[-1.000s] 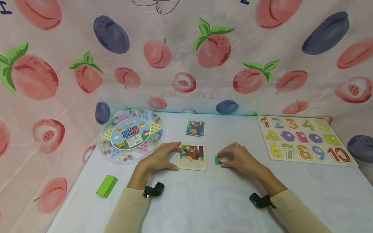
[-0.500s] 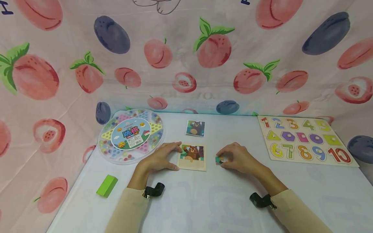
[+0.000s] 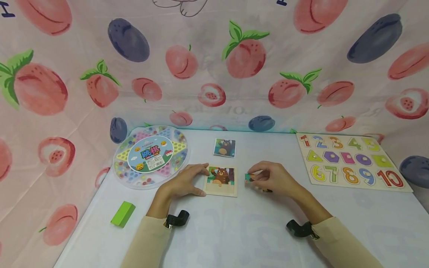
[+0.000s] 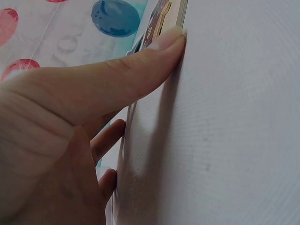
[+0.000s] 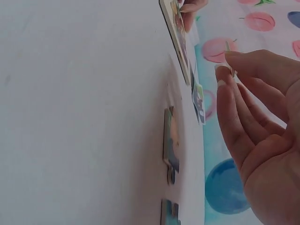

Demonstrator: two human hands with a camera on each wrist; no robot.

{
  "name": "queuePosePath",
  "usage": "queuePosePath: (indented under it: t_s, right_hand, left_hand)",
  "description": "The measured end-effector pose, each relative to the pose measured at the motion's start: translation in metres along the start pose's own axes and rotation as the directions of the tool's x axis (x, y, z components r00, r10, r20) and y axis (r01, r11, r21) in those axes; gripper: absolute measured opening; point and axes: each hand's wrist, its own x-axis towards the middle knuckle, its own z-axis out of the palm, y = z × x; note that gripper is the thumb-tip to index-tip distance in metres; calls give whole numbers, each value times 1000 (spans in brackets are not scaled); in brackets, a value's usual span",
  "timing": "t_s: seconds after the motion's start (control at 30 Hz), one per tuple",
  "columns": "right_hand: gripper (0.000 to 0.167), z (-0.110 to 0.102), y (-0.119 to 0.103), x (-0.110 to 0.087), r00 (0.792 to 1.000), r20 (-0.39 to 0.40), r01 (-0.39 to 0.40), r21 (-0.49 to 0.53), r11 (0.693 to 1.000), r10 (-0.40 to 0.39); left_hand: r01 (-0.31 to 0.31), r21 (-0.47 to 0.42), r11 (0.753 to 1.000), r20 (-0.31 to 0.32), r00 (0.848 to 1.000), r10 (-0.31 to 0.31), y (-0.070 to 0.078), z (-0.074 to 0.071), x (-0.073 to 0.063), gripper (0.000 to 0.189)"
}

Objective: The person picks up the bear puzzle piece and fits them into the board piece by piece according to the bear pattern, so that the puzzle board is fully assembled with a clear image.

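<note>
In the head view my right hand (image 3: 276, 180) pinches a small jigsaw piece (image 3: 248, 177) between thumb and fingers, right of the wooden puzzle board (image 3: 221, 190). The right wrist view shows that piece nearly edge-on, lifted off the table. The board carries a bear picture in its upper part; bare wood shows along its lower part. My left hand (image 3: 184, 180) holds the board's left side, thumb (image 4: 166, 40) at the near corner and index finger at the far one. Two loose jigsaw pieces lie below my right hand in the right wrist view, the nearer-to-board one (image 5: 172, 140) and another (image 5: 168, 213).
A square bear picture card (image 3: 224, 147) lies behind the board. At the left are a round Chinese checkers set (image 3: 182, 163) and a green block (image 3: 123, 214). A wooden number and shape board (image 3: 315, 163) lies at the right. A fruit-print cloth (image 3: 214, 67) hangs behind the table.
My right hand has raised its jigsaw piece and shifted it slightly left, and a loose piece now shows beneath the hand. My left hand and the board stay put.
</note>
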Motion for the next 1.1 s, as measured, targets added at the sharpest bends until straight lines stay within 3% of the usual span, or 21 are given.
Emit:
queuePosePath:
  t_s: [0.7, 1.1]
  right_hand:
    - [33, 42, -8, 17, 994, 94, 49, 109, 993, -59]
    - [29, 71, -28, 39, 989, 115, 84, 60, 995, -91]
  left_hand:
    - [34, -7, 999, -3, 999, -34, -2, 0, 2, 62]
    - [25, 2, 1000, 6, 1000, -25, -4, 0, 4, 62]
